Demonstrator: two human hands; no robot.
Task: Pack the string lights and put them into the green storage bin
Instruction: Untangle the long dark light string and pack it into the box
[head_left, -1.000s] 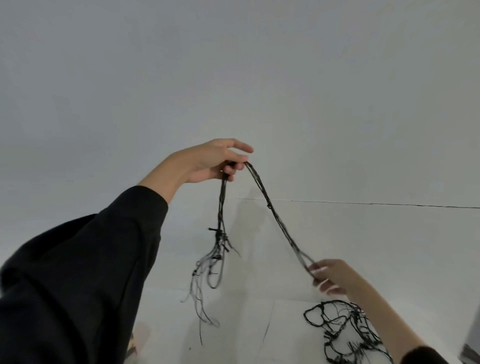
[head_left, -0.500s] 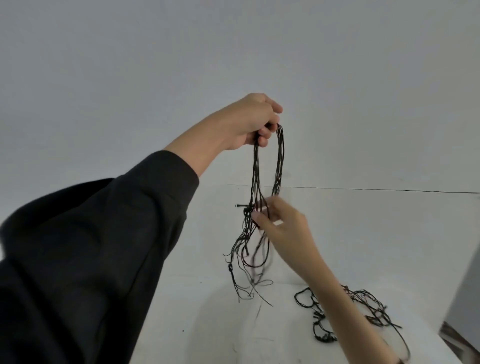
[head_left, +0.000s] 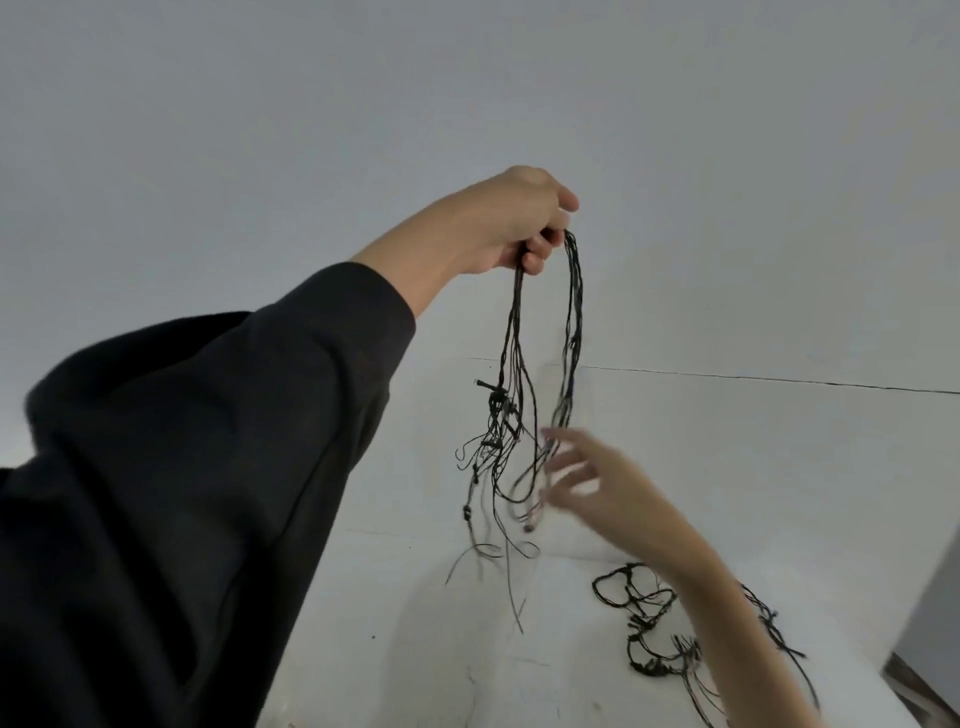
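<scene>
The black string lights (head_left: 573, 322) hang in several long loops from my left hand (head_left: 511, 221), which is raised high and grips their tops. Loose ends dangle down to the white surface. My right hand (head_left: 597, 483) is blurred, lower and to the right, with its fingers spread beside the hanging strands and holding nothing that I can make out. The rest of the string lights (head_left: 644, 608) lies in a loose tangle on the surface at the lower right, partly hidden by my right forearm. No green storage bin is in view.
A white wall fills the background. A thin dark seam (head_left: 779, 382) runs along the white surface (head_left: 415, 649) behind the lights. A dark edge (head_left: 924, 691) shows at the bottom right corner.
My right hand brought a strand up toward the left hand, then dropped back down with its fingers spread. The left hand rose and now holds one more loop.
</scene>
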